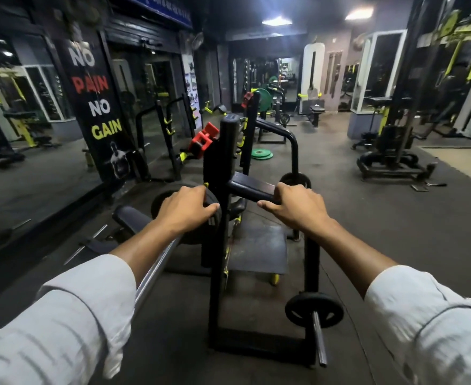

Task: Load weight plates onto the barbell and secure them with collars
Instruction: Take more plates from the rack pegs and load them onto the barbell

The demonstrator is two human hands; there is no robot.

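Note:
A steel barbell (156, 270) runs from the lower left up to a black weight plate (173, 201) that sits on its sleeve beside the black rack upright (223, 168). My left hand (185, 208) is closed over the top rim of this plate. My right hand (295, 207) grips a flat black arm (252, 187) that sticks out of the rack. Behind the upright, a red collar (203, 137) shows at about the height of its top. A small black plate (314, 309) hangs on a steel peg low on the right.
Another black plate (295, 180) rests behind my right hand. Green plates (262, 154) lie on the floor further back, near a second rack with a green plate (263, 98) and a red collar (247, 97). A bench pad (130, 215) lies left; machines line both walls.

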